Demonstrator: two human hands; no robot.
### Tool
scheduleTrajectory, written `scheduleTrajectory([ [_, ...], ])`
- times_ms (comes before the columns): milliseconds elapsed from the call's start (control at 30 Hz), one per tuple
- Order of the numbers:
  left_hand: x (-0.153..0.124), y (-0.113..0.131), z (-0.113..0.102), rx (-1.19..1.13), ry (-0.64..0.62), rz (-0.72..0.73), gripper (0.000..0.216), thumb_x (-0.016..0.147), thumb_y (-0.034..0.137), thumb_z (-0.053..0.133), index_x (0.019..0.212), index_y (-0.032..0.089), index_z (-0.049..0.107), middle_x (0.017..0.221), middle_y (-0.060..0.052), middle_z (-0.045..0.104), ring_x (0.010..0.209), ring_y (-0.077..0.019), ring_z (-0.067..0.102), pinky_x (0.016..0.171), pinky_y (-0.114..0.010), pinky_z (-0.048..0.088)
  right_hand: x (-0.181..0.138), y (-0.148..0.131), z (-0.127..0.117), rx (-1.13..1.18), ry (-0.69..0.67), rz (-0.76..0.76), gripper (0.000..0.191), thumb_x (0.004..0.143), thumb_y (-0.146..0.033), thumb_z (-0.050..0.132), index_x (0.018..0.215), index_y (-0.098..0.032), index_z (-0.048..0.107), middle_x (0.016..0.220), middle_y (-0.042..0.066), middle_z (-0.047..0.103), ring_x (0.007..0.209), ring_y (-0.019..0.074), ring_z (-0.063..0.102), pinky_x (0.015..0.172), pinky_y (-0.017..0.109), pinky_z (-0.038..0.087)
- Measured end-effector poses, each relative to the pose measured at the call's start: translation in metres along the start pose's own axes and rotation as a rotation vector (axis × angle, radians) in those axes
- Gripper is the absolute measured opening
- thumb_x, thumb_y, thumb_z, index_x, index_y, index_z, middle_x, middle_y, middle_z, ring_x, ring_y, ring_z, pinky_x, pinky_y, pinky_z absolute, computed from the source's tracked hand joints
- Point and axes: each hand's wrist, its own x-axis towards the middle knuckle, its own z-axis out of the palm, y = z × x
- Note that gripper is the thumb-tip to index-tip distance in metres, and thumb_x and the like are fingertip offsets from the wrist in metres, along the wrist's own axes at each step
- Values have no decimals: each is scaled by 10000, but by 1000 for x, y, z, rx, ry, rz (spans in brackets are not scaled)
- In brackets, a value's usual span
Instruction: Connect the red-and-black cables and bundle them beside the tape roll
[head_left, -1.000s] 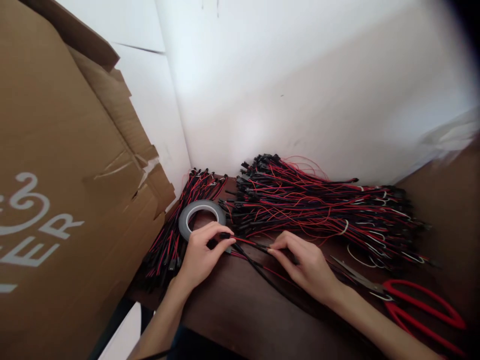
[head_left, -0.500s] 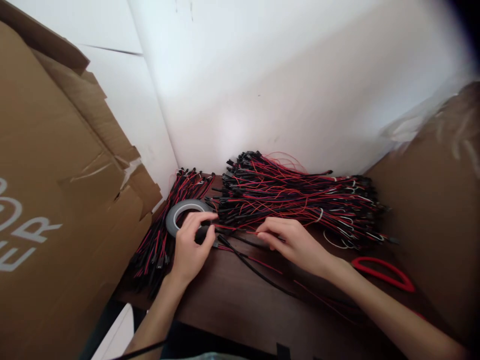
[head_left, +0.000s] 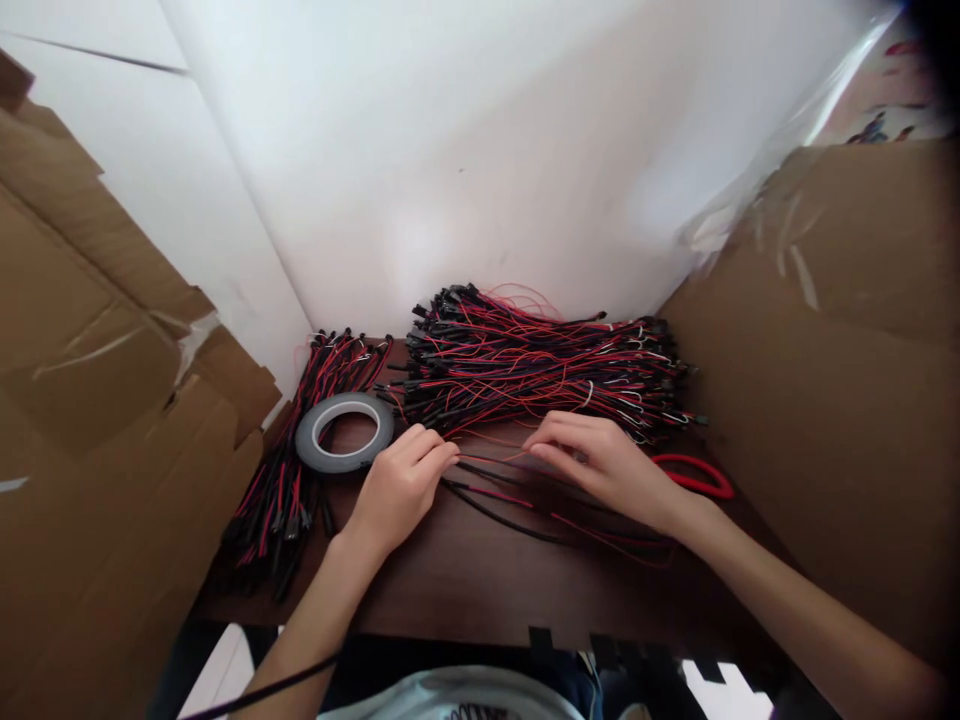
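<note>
My left hand [head_left: 405,482] is closed, its thumb and fingertips pinching the end of a thin red wire [head_left: 491,457]. Held in a pinch as well, the wire's other visible part runs to the fingertips of my right hand [head_left: 600,458]. The stretch between both hands is nearly level above the table. Just below it lie loose black cables [head_left: 510,522] and red wire lengths, partly under my right hand. A grey tape roll [head_left: 306,440] lies beside my left hand, on its left.
A big pile of red and black wires with connectors [head_left: 525,360] lies against the white wall [head_left: 450,130]. A smaller bundle [head_left: 259,515] sits at left. Cardboard walls [head_left: 90,480] flank the dark table [head_left: 480,590]. A red loop-shaped handle [head_left: 724,484] is at right.
My left hand has gone from spread fingers beside the tape roll to a closed pinch on the wire. My right hand keeps its pinch. The camera view has shifted.
</note>
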Motion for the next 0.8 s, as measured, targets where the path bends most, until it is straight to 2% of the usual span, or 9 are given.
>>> scheduleTrajectory([
  [100, -11, -4, 6, -24, -50, -8, 145, 955, 132, 493, 930, 137, 635, 824, -64, 652, 746, -168, 551, 676, -287, 476, -13, 5, -2, -34, 77, 51, 214, 967, -250, 501, 841, -173, 656, 843, 40, 633, 776, 128, 588, 724, 251, 450],
  [200, -15, -4, 12, -37, -88, -13, 164, 962, 156, 485, 929, 137, 645, 827, -69, 657, 751, -173, 569, 686, -295, 491, -22, 3, 2, -46, 55, 103, 189, 955, -266, 525, 855, -184, 663, 847, 37, 638, 763, 132, 594, 690, 253, 460],
  [367, -15, -1, 14, -64, -101, -47, 198, 975, 186, 468, 929, 150, 657, 821, -62, 659, 759, -165, 585, 693, -285, 500, -23, 3, 18, -92, 67, 141, 234, 981, -274, 458, 1070, -188, 657, 1072, 81, 651, 981, 180, 621, 876, 329, 493],
  [533, -17, 0, 14, -106, -108, -86, 194, 968, 177, 479, 927, 144, 667, 818, -67, 664, 763, -171, 587, 694, -289, 500, -18, 7, 32, -152, -85, 145, 225, 962, -282, 500, 1026, -185, 693, 987, 89, 671, 932, 209, 618, 851, 373, 504],
  [700, -18, 1, 14, -164, -118, -160, 178, 954, 160, 503, 921, 154, 678, 823, -61, 667, 783, -172, 597, 714, -286, 500, -9, 9, 43, -162, -107, 113, 256, 963, -181, 460, 1056, -195, 697, 955, 89, 626, 898, 194, 589, 815, 338, 496],
  [800, -18, 2, 13, -190, -134, -203, 174, 950, 164, 513, 916, 158, 684, 827, -59, 670, 787, -172, 607, 718, -286, 501, -2, 9, 44, -178, -133, 135, 186, 941, -187, 511, 966, -191, 696, 948, 82, 605, 900, 201, 578, 806, 340, 486],
])
